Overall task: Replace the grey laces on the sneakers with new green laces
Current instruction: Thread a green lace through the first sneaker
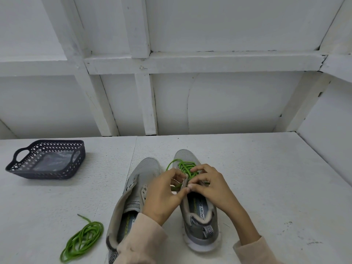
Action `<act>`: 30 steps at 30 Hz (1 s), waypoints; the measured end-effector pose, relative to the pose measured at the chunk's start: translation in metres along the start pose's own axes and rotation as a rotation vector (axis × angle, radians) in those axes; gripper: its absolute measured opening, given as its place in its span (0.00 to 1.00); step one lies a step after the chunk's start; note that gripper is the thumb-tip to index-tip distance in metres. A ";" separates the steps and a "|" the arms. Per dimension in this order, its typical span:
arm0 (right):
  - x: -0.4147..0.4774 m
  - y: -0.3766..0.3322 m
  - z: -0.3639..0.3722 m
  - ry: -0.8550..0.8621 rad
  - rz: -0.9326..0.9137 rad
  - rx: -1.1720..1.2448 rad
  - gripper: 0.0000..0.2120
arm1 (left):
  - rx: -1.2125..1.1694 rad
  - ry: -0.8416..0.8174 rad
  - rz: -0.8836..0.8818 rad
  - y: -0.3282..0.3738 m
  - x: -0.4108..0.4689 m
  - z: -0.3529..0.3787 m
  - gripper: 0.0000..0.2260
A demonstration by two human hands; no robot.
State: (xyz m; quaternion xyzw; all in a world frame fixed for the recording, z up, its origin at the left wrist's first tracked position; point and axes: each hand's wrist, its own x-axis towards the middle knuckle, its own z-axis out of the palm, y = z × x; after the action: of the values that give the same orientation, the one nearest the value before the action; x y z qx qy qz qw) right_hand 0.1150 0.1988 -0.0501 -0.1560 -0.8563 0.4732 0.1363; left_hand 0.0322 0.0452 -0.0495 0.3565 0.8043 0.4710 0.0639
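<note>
— While both hands sit on that shoe, where is the lace?

— It is in the right shoe [201,212]. The green lace [185,166] zigzags over the front part. One loop sticks out on the left side, near the toe.

— What are the hands doing?

— The left hand [163,193] and the right hand [209,185] are both bent over the middle of the shoe. Their fingers are curled and pinch the lace. The two thumbs touch each other. I cannot see the lace tip, because the fingers hide it.

— Which way does the lace lie from the fingers?

— Just past the fingertips, toward the toe. The shoe points away from the person, heel close and toe far. So the lace rows go across it. I think the next holes are nearer the heel, right under the hands.

— Which hand is closer?

— Both are on it. The left arm reaches over the left shoe [142,174], which stands just beside and has bare holes.

— Is anything in the way?

— Not much. The left shoe is close, so a pulled lace could brush it. A spare lace [83,239] lies curled on the table [266,178] near that shoe's heel, for later, I guess. A dark basket [47,175] sits well apart on the far left, with something clear inside.
</note>
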 end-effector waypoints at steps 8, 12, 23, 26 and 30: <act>-0.005 0.002 -0.009 0.020 -0.017 0.226 0.07 | 0.235 0.006 0.122 -0.002 -0.003 0.002 0.14; -0.004 0.000 -0.020 0.071 -0.021 0.323 0.08 | 0.241 0.016 0.113 -0.002 -0.002 0.002 0.15; -0.006 0.006 -0.014 0.092 0.013 0.556 0.04 | 0.182 0.110 0.136 -0.007 0.005 0.020 0.16; -0.006 0.006 -0.019 0.132 -0.017 0.480 0.04 | 0.006 0.124 0.099 -0.007 0.005 0.028 0.14; -0.004 0.001 -0.019 0.134 -0.084 0.409 0.05 | -0.094 0.149 0.092 -0.008 0.003 0.036 0.13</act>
State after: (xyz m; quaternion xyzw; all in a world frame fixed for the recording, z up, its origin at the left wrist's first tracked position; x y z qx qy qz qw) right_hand 0.1261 0.2123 -0.0411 -0.1205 -0.7370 0.6197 0.2413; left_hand 0.0415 0.0703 -0.0743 0.3535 0.7666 0.5361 -0.0010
